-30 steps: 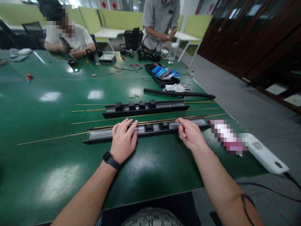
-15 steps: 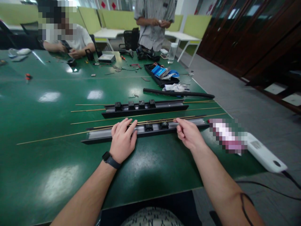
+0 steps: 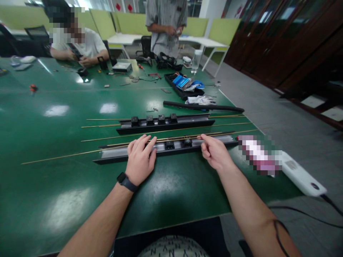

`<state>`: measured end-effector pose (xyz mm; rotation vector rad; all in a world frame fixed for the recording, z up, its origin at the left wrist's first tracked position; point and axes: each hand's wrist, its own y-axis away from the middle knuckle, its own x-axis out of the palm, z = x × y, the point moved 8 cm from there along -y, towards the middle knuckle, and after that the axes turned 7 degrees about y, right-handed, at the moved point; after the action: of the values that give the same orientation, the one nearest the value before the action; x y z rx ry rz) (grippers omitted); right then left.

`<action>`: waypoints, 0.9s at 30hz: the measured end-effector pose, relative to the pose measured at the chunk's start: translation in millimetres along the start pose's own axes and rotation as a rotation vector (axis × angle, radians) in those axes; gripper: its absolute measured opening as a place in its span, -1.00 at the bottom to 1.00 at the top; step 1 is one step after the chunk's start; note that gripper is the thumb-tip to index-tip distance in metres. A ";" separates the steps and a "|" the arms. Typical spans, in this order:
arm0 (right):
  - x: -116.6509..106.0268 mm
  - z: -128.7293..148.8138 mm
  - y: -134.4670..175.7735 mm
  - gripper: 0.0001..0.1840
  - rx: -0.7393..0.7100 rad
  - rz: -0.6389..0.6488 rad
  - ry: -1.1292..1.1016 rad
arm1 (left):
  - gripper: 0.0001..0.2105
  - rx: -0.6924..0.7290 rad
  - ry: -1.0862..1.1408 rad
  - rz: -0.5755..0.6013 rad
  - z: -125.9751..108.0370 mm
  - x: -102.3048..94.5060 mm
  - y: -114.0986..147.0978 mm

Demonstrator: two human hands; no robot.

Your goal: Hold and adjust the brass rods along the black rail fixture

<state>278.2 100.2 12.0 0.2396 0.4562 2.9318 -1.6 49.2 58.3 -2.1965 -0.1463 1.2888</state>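
A long black channel with a pale grey inside (image 3: pixel 111 153) lies across the table in front of me. Two small black blocks (image 3: pixel 169 144) sit in it between my hands. Along its top runs a thin brass rod (image 3: pixel 66 155), which sticks out far past the left end. My left hand (image 3: pixel 141 155) lies over the channel with its fingers stretched out, touching the channel or the rod; the exact contact is hidden. Thumb and forefinger of my right hand (image 3: pixel 214 151) are pinched on the rod above the channel, right of the blocks.
Beyond lies a second channel (image 3: pixel 166 127) with several black blocks, and more brass rods (image 3: pixel 100 139). Farther back are a black strip (image 3: pixel 203 106), white gloves (image 3: pixel 200 100) and a black tray (image 3: pixel 184 93). A white power strip (image 3: pixel 302 175) is at right. Two people are across the table.
The brass rod has shifted very slightly to the right. Both my hands stay almost where they were. The standing person across the table has moved left.
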 end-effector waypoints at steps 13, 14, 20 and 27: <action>-3.3 -0.1 -0.6 -0.74 -0.018 -0.027 -0.042 | -0.60 0.008 -0.014 0.002 -0.8 -0.2 0.3; -3.3 -0.2 -0.7 -0.75 -0.017 -0.026 -0.041 | -0.60 0.007 -0.013 0.000 -0.5 0.0 0.4; -0.5 0.4 1.1 -0.72 -0.008 -0.008 -0.005 | -0.59 0.007 -0.010 0.001 0.2 0.4 0.5; 0.4 -0.2 1.5 -0.71 0.002 -0.006 -0.003 | -0.60 0.014 -0.024 0.003 -0.5 0.5 0.0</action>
<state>277.6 98.8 12.4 0.2431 0.4580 2.9252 -1.0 49.2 58.2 -2.1708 -0.1436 1.3143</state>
